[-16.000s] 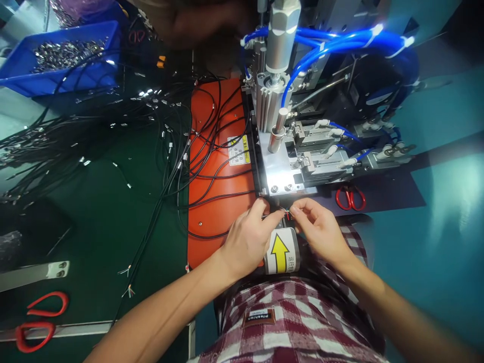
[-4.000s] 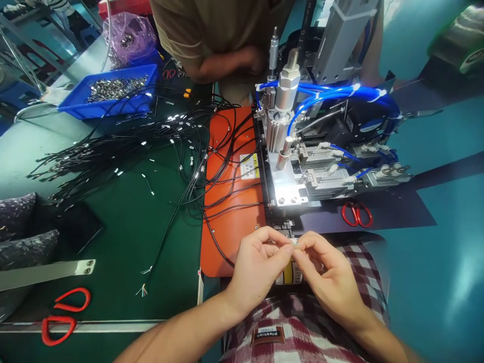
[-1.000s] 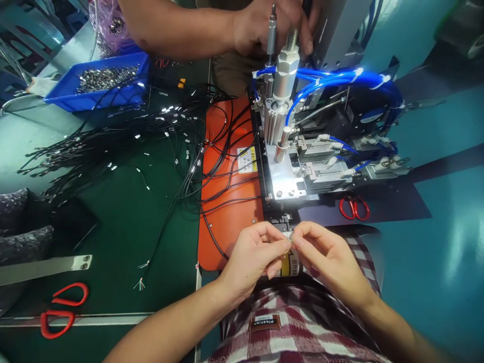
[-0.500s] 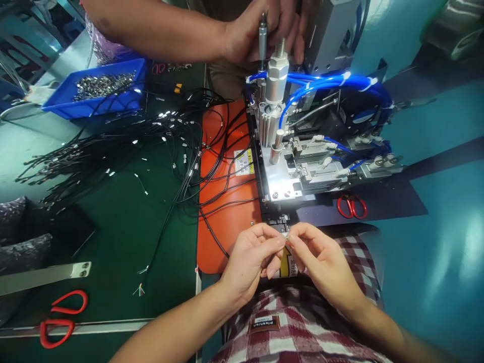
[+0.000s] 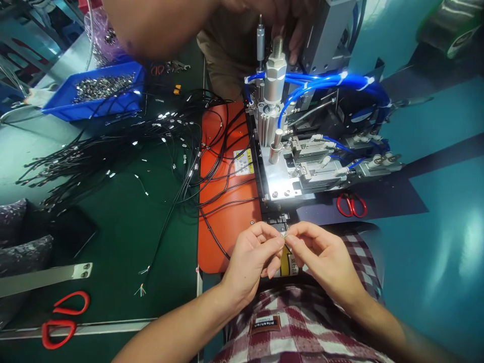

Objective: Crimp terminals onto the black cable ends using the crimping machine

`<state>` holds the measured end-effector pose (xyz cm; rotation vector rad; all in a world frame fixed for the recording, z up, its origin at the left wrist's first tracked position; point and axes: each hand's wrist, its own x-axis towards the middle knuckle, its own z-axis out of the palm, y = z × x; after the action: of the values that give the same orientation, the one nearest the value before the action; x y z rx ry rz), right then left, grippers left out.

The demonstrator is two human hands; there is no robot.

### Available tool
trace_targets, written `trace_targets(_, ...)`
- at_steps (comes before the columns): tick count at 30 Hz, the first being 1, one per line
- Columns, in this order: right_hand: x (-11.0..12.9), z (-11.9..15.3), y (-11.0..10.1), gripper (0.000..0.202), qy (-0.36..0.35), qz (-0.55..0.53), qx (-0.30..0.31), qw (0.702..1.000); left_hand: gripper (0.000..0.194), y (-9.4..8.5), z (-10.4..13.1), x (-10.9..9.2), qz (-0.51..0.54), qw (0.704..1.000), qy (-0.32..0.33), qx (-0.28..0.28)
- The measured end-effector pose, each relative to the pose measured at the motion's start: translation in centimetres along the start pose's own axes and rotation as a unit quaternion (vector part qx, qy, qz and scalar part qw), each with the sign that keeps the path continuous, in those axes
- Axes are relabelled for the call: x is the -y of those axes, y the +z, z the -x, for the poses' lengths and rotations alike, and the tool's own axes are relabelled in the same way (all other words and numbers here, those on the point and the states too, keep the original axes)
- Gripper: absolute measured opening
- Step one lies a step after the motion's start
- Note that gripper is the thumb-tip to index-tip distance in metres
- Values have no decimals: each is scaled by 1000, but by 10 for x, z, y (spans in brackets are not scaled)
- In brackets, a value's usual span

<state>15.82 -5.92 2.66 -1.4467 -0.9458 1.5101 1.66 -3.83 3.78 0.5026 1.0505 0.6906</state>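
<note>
My left hand [image 5: 251,259] is closed in a pinch, and a black cable [image 5: 214,237] from the orange plate runs in under it. My right hand [image 5: 321,254] pinches at the same spot, fingertips meeting those of the left. Between them shows a tiny pale piece, perhaps the cable's end, too small to make out. Just beyond the fingertips is the front of a metal press machine [image 5: 280,179] with blue air hoses [image 5: 328,83]. More black cables lie over the orange plate [image 5: 227,212] beside it.
Bundled black cables [image 5: 75,156] with metal ends spread over the green table [image 5: 117,227]. A blue bin [image 5: 94,108] holds small metal parts. Red-handled scissors [image 5: 58,333] lie front left, another red-handled pair [image 5: 351,205] right of the machine. A co-worker's arm [image 5: 159,22] reaches behind the machine.
The co-worker's forearm has come nearer and higher in view, the hand shifting up behind the machine. My two hands stay pinched together with only slight finger movement.
</note>
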Motion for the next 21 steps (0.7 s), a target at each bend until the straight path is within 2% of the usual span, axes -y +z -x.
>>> trace_targets(8,4,-2,3,24,35,-29,22,999,15,1,2,2,2,1000,21,-9)
trace_targets(13,3,-2,0,23,25,-18,55,998,16,0,1,5,3,999,32,-2)
trace_targets(18,-1,-1,-9,20,-47,87,78,992,18,1,1,2,-82,995,45,-17)
trace_targets(21,-2,-2,-11,20,-19,60,86,994,18,2,1,1,-78,996,37,-23)
